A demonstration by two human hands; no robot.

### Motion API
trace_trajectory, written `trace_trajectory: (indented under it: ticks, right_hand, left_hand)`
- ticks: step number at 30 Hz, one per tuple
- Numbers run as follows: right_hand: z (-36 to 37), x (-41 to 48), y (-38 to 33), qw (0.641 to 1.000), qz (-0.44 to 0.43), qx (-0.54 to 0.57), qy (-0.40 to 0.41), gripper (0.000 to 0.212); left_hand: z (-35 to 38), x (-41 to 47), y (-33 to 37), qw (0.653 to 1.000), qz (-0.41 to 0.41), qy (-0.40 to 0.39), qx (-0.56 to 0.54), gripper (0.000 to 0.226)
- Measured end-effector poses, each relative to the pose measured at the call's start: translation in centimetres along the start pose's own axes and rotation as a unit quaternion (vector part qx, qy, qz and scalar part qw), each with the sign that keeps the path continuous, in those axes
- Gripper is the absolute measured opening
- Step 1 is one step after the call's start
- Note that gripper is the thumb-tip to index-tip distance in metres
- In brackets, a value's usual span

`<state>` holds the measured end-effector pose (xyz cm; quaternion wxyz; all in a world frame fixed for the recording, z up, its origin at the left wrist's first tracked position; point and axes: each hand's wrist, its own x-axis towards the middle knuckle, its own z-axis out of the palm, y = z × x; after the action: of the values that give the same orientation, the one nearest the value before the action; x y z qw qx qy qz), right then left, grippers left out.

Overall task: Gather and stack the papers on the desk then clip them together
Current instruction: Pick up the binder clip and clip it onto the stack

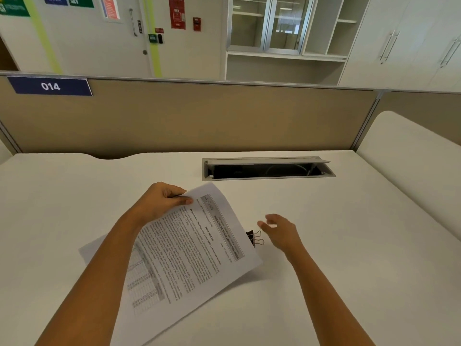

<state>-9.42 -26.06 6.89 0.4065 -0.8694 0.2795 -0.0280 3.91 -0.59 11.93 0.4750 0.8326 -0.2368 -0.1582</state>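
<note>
**Figure: Right hand beside the binder clip, papers pinched in the left**

Head view. My left hand (163,202) pinches the far corner of the papers (189,250) between thumb and curled fingers, lifting that corner off the desk (336,245) so the top sheet tilts up toward me. The stack's long axis runs diagonally, from the raised far corner by my left hand down toward the near edge of the desk. A second sheet, printed with a table, shows offset beneath the top one along its left side, and a plain corner juts out farther left, so I judge the edges not yet squared.

The binder clip (254,238) lies on the desk at the right-hand long edge of the papers, its black body partly tucked under that edge and its wire handles pointing right, toward my right hand (279,231). That hand hovers just beside the clip, fingers loosely spread and slightly curled, holding nothing; it is somewhat blurred, so the exact finger gap is uncertain. Whether a fingertip touches the handles I cannot tell.

The governing relation: the clip lies immediately to the left of my right hand, and slightly nearer me than the fingertips, while my left hand is well apart from it across the sheet. The right hand is therefore the nearer one to take the clip, with the left steadying the papers.

Beyond, an open cable tray (268,168) is set into the desk, clear of both hands.
</note>
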Motion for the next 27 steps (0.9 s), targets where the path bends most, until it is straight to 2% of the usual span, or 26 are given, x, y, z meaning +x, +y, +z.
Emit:
trace_trajectory:
  ticks: [3, 5, 7, 9, 14, 18, 23, 27]
  right_hand:
    - [1.1, 0.5, 0.6, 0.998, 0.013, -0.029, -0.058, 0.051]
    - [1.7, 0.8, 0.7, 0.997, 0.012, -0.057, -0.056, 0.033]
    - [2.2, 1.1, 0.7, 0.996, 0.025, -0.076, -0.033, 0.054]
    - [2.4, 1.1, 0.7, 0.997, 0.050, -0.054, -0.025, 0.058]
    - [2.4, 1.3, 1.3, 0.990, 0.115, 0.076, -0.016, 0.027]
    - [1.6, 1.2, 1.7, 0.981, 0.111, 0.158, -0.005, 0.025]
    - [0.6, 0.9, 1.9, 0.979, 0.082, 0.186, -0.031, 0.018]
    - [0.5, 0.6, 2.4, 0.987, 0.074, 0.139, -0.042, 0.019]
  left_hand:
    - [0.0, -0.2, -0.3, 1.000, -0.005, 0.001, 0.000, 0.015]
    - [0.0, -0.4, -0.5, 1.000, -0.009, 0.006, 0.000, 0.013]
    - [0.0, -0.4, -0.6, 1.000, -0.009, 0.012, 0.002, 0.013]
    - [0.0, -0.5, -0.6, 1.000, -0.011, 0.015, 0.004, 0.013]
    - [-0.1, -0.6, -0.5, 1.000, -0.009, 0.010, -0.007, 0.016]
    - [-0.2, -0.6, -0.4, 1.000, -0.007, 0.006, -0.003, 0.017]
    - [0.3, -0.7, -0.1, 1.000, -0.002, 0.000, -0.011, 0.012]
    - [0.8, -1.0, 0.0, 1.000, 0.008, 0.000, -0.015, 0.014]
